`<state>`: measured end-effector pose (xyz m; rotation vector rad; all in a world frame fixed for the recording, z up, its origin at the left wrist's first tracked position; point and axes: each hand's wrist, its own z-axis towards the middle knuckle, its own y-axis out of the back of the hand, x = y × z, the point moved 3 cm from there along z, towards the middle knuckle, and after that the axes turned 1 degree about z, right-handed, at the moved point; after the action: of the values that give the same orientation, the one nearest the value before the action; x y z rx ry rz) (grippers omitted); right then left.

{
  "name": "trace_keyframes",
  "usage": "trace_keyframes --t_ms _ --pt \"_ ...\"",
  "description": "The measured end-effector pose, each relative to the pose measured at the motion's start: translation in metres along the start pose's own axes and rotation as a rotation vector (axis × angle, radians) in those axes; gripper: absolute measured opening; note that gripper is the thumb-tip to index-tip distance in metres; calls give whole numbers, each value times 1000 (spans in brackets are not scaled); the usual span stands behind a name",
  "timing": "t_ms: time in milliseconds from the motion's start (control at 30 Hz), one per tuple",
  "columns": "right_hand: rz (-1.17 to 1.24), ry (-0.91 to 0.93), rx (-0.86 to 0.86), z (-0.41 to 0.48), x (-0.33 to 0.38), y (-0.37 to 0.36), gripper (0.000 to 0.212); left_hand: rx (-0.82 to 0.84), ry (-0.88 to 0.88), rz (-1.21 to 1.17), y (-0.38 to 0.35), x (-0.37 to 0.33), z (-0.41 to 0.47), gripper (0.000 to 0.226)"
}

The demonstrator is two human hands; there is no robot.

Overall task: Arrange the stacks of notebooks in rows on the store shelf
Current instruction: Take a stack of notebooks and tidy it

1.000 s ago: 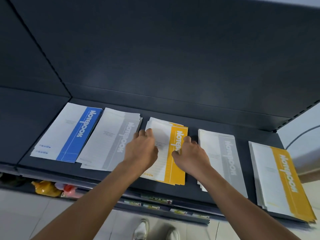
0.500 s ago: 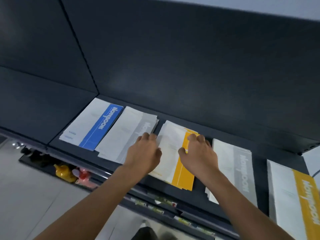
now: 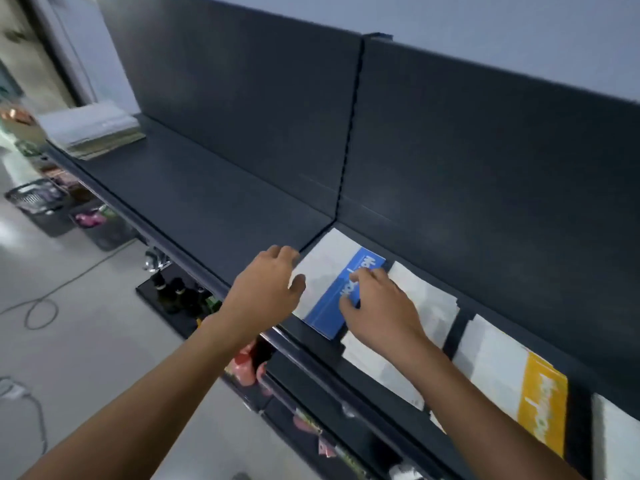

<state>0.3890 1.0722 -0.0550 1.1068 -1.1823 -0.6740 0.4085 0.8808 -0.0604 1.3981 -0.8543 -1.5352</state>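
Observation:
On the dark shelf [image 3: 207, 202] a row of notebook stacks lies flat. The leftmost is the blue-and-white stack [image 3: 325, 271], then a grey-and-white stack [image 3: 433, 299], a yellow-and-white stack [image 3: 502, 368] and another stack [image 3: 616, 441] cut off by the right frame edge. My left hand [image 3: 266, 289] rests against the blue stack's left edge, thumb on the white cover. My right hand [image 3: 381, 306] lies across the blue stack's right edge, fingertips on the blue band, and hides part of the grey stack.
A loose pile of pale notebooks [image 3: 93, 129] sits at the shelf's far left end, with bare shelf between it and the row. Lower shelves [image 3: 249, 365] hold small goods. Dark baskets [image 3: 41, 206] and a cable [image 3: 41, 306] lie on the floor at left.
Both hands left the yellow stack and moved left to the blue stack. The view swung left, bringing the empty shelf section and far pile into sight.

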Motion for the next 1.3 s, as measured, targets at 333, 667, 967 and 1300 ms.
trace_keyframes --t_ms 333,667,967,1300 --pt "11 184 100 113 211 -79 32 -48 167 49 96 219 12 36" --pt "26 298 133 213 338 -118 34 -128 324 6 147 353 38 31" --pt "78 322 174 324 437 -163 37 -118 281 27 194 471 121 26" --pt "92 292 184 419 544 -213 37 -191 278 26 247 596 152 25"
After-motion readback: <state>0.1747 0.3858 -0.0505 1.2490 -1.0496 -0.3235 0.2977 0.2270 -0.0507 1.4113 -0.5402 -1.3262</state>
